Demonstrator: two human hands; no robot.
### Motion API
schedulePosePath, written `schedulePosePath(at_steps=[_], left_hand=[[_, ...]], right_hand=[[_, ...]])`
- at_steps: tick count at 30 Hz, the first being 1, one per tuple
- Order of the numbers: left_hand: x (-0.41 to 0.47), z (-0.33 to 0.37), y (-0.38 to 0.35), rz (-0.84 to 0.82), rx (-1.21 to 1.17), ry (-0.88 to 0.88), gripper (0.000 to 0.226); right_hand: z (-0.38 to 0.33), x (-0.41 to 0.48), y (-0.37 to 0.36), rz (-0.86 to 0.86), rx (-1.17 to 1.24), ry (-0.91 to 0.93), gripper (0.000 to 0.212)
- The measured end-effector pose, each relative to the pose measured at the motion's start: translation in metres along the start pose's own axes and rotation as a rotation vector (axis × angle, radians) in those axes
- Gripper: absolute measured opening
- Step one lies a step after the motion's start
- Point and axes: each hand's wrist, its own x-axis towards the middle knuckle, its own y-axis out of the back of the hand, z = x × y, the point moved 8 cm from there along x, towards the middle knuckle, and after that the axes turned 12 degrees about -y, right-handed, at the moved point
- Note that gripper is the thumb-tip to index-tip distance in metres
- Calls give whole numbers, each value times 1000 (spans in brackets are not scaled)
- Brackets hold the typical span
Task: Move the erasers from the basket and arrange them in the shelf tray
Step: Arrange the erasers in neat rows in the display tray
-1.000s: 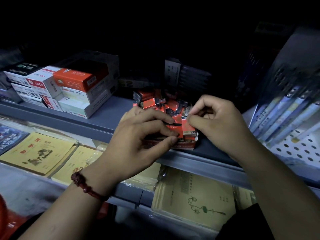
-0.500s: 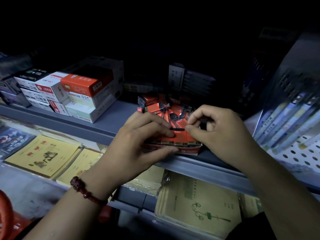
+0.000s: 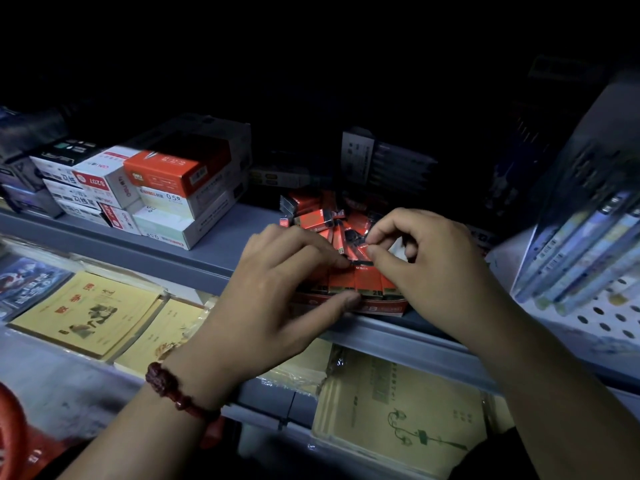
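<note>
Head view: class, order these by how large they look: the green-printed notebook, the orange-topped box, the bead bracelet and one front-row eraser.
1. Green-printed notebook, though it lies nearer the camera.
2. Orange-topped box.
3. Bead bracelet, also near the camera.
4. Front-row eraser, clearly the smallest.

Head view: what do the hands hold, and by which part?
The right hand pinches the black top end of a small orange-red eraser; the left hand presses on neighbouring erasers.
</note>
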Motion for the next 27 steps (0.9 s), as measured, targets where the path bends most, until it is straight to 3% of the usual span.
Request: schedulePosePath(at_steps=[9,15,27], left_hand=[[-12,-33,10,199,-91,245,20],[-13,-33,8,166,-66,250,20],[-9,-29,4,128,17,201,18]], right_hand=[[9,7,0,42,-167,-63,23],[6,6,-12,-59,-275,-52,44],[4,5,-6,-65,-315,-35,47]])
